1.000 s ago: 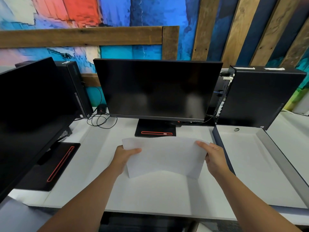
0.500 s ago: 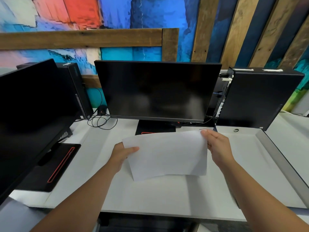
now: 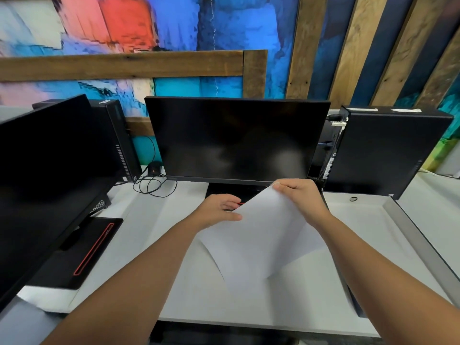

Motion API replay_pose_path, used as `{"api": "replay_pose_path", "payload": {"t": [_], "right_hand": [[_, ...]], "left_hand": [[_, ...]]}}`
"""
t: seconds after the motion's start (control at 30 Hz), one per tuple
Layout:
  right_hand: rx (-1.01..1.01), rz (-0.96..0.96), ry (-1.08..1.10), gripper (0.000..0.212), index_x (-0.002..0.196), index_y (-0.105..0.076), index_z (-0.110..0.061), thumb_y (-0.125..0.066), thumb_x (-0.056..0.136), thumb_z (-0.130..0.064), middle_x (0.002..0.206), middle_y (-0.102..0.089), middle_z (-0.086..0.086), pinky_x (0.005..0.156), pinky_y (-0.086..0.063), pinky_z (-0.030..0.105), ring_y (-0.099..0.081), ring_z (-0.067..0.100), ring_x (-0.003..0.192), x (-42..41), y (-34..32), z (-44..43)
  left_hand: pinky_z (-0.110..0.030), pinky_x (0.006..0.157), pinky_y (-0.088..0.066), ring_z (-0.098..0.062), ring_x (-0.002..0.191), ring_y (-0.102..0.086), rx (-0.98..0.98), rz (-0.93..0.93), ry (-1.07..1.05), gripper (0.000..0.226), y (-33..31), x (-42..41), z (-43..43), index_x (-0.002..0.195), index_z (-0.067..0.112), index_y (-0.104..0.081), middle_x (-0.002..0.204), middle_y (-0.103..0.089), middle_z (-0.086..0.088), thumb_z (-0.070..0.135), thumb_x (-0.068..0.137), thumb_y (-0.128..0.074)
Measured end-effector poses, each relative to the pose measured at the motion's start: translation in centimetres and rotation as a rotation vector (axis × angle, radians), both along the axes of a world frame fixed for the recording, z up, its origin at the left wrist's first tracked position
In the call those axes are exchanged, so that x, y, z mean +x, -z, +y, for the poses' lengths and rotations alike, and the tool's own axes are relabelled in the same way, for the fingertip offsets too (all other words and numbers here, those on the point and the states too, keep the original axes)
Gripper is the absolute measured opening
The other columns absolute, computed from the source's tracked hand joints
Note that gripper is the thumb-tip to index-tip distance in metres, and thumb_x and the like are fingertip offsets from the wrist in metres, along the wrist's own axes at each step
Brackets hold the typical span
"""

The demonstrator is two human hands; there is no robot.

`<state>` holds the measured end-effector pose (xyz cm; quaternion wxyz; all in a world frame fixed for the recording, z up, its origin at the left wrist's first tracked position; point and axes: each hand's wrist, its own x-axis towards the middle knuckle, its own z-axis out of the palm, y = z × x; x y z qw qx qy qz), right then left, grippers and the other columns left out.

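Note:
A white sheet of paper [image 3: 258, 235] hangs tilted above the white desk [image 3: 199, 295], one corner raised high and the opposite corner pointing down. My right hand [image 3: 301, 197] pinches the raised top corner just below the middle monitor. My left hand [image 3: 219, 210] holds the sheet's left edge, thumb on top and fingers behind the paper. The sheet bends in a soft curve between both hands.
A dark monitor [image 3: 236, 138] stands straight ahead, another monitor [image 3: 44, 175] at the left with its black base [image 3: 74, 255]. A black computer tower [image 3: 388, 150] stands at the right, a second tower [image 3: 117, 138] behind left. Coiled cables [image 3: 151, 183] lie near it.
The sheet was held level by its two side edges. My right hand rose and moved inward with its corner, so the paper now hangs diagonally. My left hand stayed at about the same place.

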<state>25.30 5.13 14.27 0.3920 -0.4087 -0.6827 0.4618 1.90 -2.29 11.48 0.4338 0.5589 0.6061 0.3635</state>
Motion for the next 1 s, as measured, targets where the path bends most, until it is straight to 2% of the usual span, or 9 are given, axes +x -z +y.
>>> {"api": "replay_pose_path", "payload": {"t": [0.1, 0.23, 0.33, 0.43, 0.53, 0.6, 0.77, 0.87, 1.0], "right_hand": [[0.053, -0.031, -0.052, 0.013, 0.084, -0.077, -0.022, -0.064, 0.087, -0.019, 0.09, -0.075, -0.007, 0.082, -0.052, 0.028, -0.068, 0.01, 0.089, -1.3, -0.6, -0.4], [0.067, -0.09, -0.045, 0.008, 0.085, -0.075, -0.023, -0.067, 0.085, -0.021, 0.086, -0.074, -0.007, 0.074, -0.051, 0.022, -0.069, 0.009, 0.084, -2.0, -1.0, -0.5], [0.016, -0.131, -0.031, 0.004, 0.084, -0.074, -0.025, -0.073, 0.08, -0.026, 0.076, -0.074, -0.005, 0.07, -0.054, 0.023, -0.07, 0.01, 0.075, -1.2, -0.9, -0.4], [0.043, -0.286, -0.028, 0.005, 0.079, -0.074, -0.023, -0.075, 0.077, -0.028, 0.074, -0.071, -0.009, 0.066, -0.046, 0.018, -0.064, 0.005, 0.071, 0.0, -0.4, 0.1], [0.04, -0.388, -0.006, 0.009, 0.074, -0.073, -0.018, -0.076, 0.076, -0.026, 0.077, -0.07, -0.001, 0.068, -0.046, 0.024, -0.061, 0.01, 0.073, 1.3, 0.5, 0.7], [-0.029, -0.329, 0.018, 0.007, 0.072, -0.073, -0.018, -0.077, 0.074, -0.024, 0.077, -0.07, 0.004, 0.07, -0.052, 0.031, -0.063, 0.016, 0.073, 2.3, 1.2, 1.1], [-0.276, 0.094, -0.016, 0.009, 0.087, -0.074, -0.003, -0.072, 0.079, -0.007, 0.094, -0.074, 0.011, 0.08, -0.057, 0.034, -0.07, 0.024, 0.082, 3.1, 1.9, 0.3], [-0.338, 0.172, -0.05, 0.022, 0.098, -0.072, -0.001, -0.073, 0.077, -0.007, 0.103, -0.073, 0.012, 0.083, -0.055, 0.037, -0.07, 0.027, 0.094, 2.3, 2.4, -0.5], [-0.339, 0.24, -0.029, 0.019, 0.094, -0.073, -0.005, -0.074, 0.076, -0.009, 0.101, -0.074, 0.01, 0.081, -0.055, 0.037, -0.07, 0.027, 0.092, 1.4, 2.4, -0.8]], "left_hand": [[-0.023, 0.082, -0.055, -0.014, 0.094, -0.069, 0.015, 0.048, 0.09, 0.032, -0.5, 1.5, 0.5, 0.104, 0.017, -0.068, 0.101, -0.072, -0.001, 0.007, 0.075, -0.077], [-0.03, 0.071, -0.052, -0.019, 0.074, -0.066, 0.009, 0.108, 0.009, 0.004, -0.3, 1.9, 0.8, 0.083, 0.009, -0.07, 0.082, -0.068, -0.005, 0.012, 0.082, -0.072], [-0.03, 0.071, -0.054, -0.018, 0.073, -0.068, 0.014, 0.018, -0.082, 0.004, 0.1, 1.4, 0.4, 0.082, 0.017, -0.071, 0.081, -0.071, -0.003, 0.013, 0.083, -0.07], [-0.024, 0.067, -0.055, -0.015, 0.072, -0.067, 0.05, -0.108, -0.18, 0.004, 0.1, 0.6, -0.1, 0.088, 0.011, -0.071, 0.082, -0.071, -0.001, 0.009, 0.085, -0.068], [-0.029, 0.068, -0.056, -0.018, 0.074, -0.068, 0.068, -0.181, -0.239, 0.008, 0.3, -0.6, -0.6, 0.093, 0.008, -0.072, 0.085, -0.072, -0.003, 0.01, 0.085, -0.068], [-0.035, 0.074, -0.055, -0.023, 0.077, -0.068, 0.071, -0.25, -0.299, 0.012, 0.6, -1.4, -1.0, 0.095, 0.005, -0.072, 0.089, -0.072, -0.008, 0.01, 0.085, -0.068], [-0.038, 0.081, -0.054, -0.028, 0.085, -0.068, 0.081, -0.435, -0.367, 0.013, 1.3, -1.9, -1.7, 0.097, 0.009, -0.072, 0.096, -0.073, -0.012, 0.009, 0.084, -0.068], [-0.041, 0.088, -0.053, -0.03, 0.091, -0.068, 0.095, -0.507, -0.361, 0.015, 1.5, -1.3, -1.8, 0.099, 0.009, -0.072, 0.103, -0.072, -0.014, 0.008, 0.084, -0.067], [-0.035, 0.086, -0.054, -0.024, 0.089, -0.069, 0.132, -0.548, -0.36, 0.017, 0.8, -0.7, -1.8, 0.097, 0.009, -0.071, 0.099, -0.074, -0.009, 0.003, 0.083, -0.067]]}}
